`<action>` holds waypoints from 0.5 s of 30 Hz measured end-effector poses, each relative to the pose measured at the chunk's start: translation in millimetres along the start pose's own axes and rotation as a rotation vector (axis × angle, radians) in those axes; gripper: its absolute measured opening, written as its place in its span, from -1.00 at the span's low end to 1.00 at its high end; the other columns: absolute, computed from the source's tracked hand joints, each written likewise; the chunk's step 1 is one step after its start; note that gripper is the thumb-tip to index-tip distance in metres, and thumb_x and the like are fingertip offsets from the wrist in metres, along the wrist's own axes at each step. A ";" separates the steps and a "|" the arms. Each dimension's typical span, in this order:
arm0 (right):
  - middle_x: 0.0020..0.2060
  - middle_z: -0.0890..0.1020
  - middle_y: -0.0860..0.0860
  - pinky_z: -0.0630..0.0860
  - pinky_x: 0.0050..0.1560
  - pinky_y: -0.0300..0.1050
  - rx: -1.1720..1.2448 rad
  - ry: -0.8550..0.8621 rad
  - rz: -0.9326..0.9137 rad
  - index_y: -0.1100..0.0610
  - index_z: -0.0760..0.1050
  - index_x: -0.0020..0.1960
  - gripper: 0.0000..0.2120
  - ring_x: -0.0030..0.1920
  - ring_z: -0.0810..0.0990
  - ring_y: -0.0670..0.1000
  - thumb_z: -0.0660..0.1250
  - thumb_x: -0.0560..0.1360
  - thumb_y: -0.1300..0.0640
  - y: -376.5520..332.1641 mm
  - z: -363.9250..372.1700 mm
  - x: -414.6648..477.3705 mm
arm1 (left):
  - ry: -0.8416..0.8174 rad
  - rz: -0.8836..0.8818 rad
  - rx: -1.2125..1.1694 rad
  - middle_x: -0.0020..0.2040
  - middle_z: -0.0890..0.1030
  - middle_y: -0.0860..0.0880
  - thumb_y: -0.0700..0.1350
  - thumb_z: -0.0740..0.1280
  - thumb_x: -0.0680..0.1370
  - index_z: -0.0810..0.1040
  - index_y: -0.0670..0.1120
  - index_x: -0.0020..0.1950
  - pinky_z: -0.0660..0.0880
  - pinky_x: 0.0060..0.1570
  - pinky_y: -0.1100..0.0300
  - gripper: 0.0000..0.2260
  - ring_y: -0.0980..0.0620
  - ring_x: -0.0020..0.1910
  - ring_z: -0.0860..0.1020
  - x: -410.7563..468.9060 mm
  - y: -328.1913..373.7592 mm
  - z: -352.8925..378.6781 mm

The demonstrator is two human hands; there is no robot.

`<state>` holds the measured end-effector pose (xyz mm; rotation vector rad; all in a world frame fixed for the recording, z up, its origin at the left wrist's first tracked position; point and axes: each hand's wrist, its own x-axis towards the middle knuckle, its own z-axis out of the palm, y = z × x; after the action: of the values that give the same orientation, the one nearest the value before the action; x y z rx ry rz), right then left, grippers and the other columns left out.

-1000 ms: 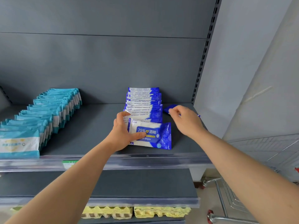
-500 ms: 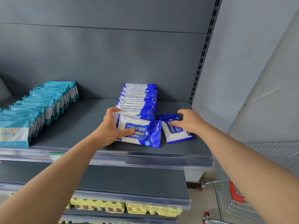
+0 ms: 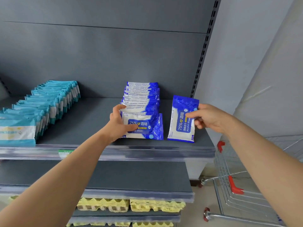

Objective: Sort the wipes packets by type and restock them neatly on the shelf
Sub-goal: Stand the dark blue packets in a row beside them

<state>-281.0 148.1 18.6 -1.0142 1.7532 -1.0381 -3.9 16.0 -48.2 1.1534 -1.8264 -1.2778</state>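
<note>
A row of dark blue alcohol wipes packets (image 3: 142,95) stands on the grey shelf (image 3: 85,125), running from the back to the front. My left hand (image 3: 118,123) grips the front packet of that row (image 3: 144,126), thumb on its face and fingers behind it. My right hand (image 3: 206,117) pinches a loose blue packet (image 3: 182,120) by its right edge. That packet stands on end, turned sideways, just right of the row. A row of teal wipes packets (image 3: 42,105) fills the left side of the same shelf.
The shelf's right upright (image 3: 203,49) and a grey wall lie close behind the right hand. A wire shopping trolley (image 3: 236,185) with red handle parts stands lower right. Yellow egg trays (image 3: 131,204) sit two shelves down. A clear price rail (image 3: 114,153) edges the shelf front.
My right hand has lifted the loose blue packet from lying flat on the shelf and turned it up on end. The left hand has kept its hold on the front packet.
</note>
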 end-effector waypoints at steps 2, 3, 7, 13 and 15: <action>-0.21 0.60 0.11 0.38 -0.45 -0.24 0.074 0.004 -0.034 0.20 0.46 0.07 -0.85 -0.45 0.42 -0.08 0.33 0.51 0.26 -3.2 4.1 -11.9 | 0.014 0.001 0.018 0.30 0.26 -0.05 -0.20 0.48 0.45 0.17 0.11 0.32 0.56 -0.17 0.20 -0.38 -0.03 0.20 0.50 -3.1 3.8 2.8; -0.22 0.60 0.10 0.40 -0.43 -0.23 0.110 0.010 -0.050 0.20 0.45 0.07 -0.85 -0.45 0.44 -0.07 0.34 0.51 0.26 -6.1 9.2 -16.8 | 0.019 0.000 0.031 0.29 0.24 -0.05 -0.20 0.47 0.46 0.17 0.09 0.35 0.56 -0.14 0.19 -0.37 -0.04 0.23 0.47 -4.1 4.7 3.6; -0.16 0.65 0.12 0.61 -0.31 -0.14 0.238 0.039 -0.057 0.20 0.48 0.08 -0.82 -0.37 0.60 0.00 0.37 0.49 0.29 -13.7 52.5 -29.1 | 0.017 0.013 0.012 0.28 0.23 -0.04 -0.15 0.39 0.53 0.15 0.08 0.42 0.57 -0.02 0.09 -0.42 -0.06 0.27 0.43 -7.1 6.1 2.8; 0.00 0.66 0.23 0.65 -0.08 0.03 0.512 0.049 0.006 0.27 0.48 0.16 -0.74 -0.12 0.70 0.16 0.38 0.48 0.29 -0.2 114.1 -30.3 | -0.063 0.055 0.016 0.27 0.21 0.07 0.26 0.51 0.19 0.05 0.12 0.49 0.38 0.34 0.01 0.00 0.03 0.38 0.30 -19.9 4.8 -4.6; -0.04 0.68 0.21 0.66 -0.10 -0.01 0.414 0.076 0.021 0.28 0.48 0.15 -0.69 -0.13 0.70 0.14 0.44 0.44 0.26 1.9 121.0 -32.7 | -0.070 0.104 0.126 0.29 0.21 0.04 0.11 0.62 0.20 0.00 0.07 0.51 0.37 0.35 0.02 0.07 0.05 0.36 0.30 -21.1 1.6 -6.6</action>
<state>-159.4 149.6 -11.8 -0.7019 1.5158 -1.3696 10.3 32.7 -44.7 1.0759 -2.0163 -1.1713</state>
